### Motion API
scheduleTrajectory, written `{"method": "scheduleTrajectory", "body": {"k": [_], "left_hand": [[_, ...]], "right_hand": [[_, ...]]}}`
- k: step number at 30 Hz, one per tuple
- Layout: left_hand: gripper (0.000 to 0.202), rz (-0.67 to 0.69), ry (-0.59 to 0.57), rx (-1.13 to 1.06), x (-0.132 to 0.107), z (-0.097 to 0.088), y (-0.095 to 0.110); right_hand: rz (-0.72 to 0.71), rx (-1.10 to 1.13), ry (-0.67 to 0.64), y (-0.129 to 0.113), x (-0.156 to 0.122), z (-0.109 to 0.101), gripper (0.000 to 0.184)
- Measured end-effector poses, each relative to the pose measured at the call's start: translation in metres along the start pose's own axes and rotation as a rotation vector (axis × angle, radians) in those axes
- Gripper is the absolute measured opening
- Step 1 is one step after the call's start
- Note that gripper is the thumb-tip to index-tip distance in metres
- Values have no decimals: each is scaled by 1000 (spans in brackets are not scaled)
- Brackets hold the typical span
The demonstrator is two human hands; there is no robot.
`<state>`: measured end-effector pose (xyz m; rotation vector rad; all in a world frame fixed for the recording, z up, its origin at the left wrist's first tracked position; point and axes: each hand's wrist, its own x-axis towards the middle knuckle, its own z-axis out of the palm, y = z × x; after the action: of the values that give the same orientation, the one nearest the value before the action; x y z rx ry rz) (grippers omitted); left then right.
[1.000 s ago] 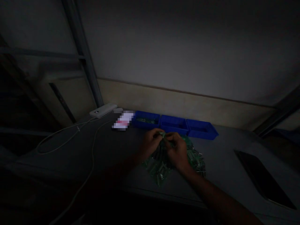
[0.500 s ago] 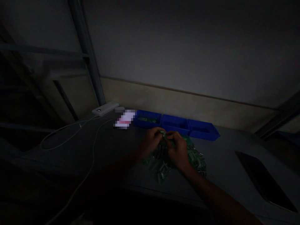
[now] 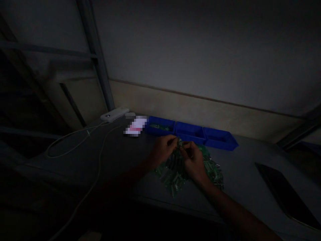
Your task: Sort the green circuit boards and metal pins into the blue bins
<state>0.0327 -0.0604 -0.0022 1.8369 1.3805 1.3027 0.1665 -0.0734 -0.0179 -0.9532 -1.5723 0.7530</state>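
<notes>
In the dim head view, my left hand (image 3: 163, 149) and my right hand (image 3: 195, 159) meet over a pile of small green packets (image 3: 175, 180) on the table. Between their fingertips is a small clear-and-green packet (image 3: 180, 143), pinched from both sides; its contents are too dark to make out. My right hand hides part of the pile. Some thin metallic pieces stick out at the pile's right side. Just behind the hands stands a row of blue bins: the left bin (image 3: 160, 126) holds several green packets, beside a middle bin (image 3: 190, 131) and a right bin (image 3: 220, 139).
A lit phone-like screen (image 3: 136, 126), blurred out, lies left of the bins. Behind it rests a white power strip or box (image 3: 114, 114) with a pale cable (image 3: 100, 157) running down the table. A dark flat tablet-like object (image 3: 287, 194) lies at right. A wall closes the back.
The small packet between my fingers has turned and now shows a shinier face. My hands stay close together over the pile, and the view has shifted slightly.
</notes>
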Motion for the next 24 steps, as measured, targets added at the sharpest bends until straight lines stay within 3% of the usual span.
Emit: {"method": "scheduleTrajectory", "body": {"k": [4, 13, 17, 20, 24], "left_hand": [[16, 7, -21, 129, 1, 0, -4], [21, -45, 86, -62, 4, 5, -13], [16, -139, 122, -80, 4, 8, -19], [11, -180, 65, -100, 4, 9, -19], [15, -120, 1, -129, 3, 7, -16]], "right_hand": [[-88, -132, -47, 3, -1, -1, 7], [-253, -401, -11, 8, -4, 3, 18], [-294, -491, -36, 8, -4, 4, 21], [-311, -525, -42, 9, -4, 4, 21], [-340, -527, -53, 9, -5, 4, 22]]}}
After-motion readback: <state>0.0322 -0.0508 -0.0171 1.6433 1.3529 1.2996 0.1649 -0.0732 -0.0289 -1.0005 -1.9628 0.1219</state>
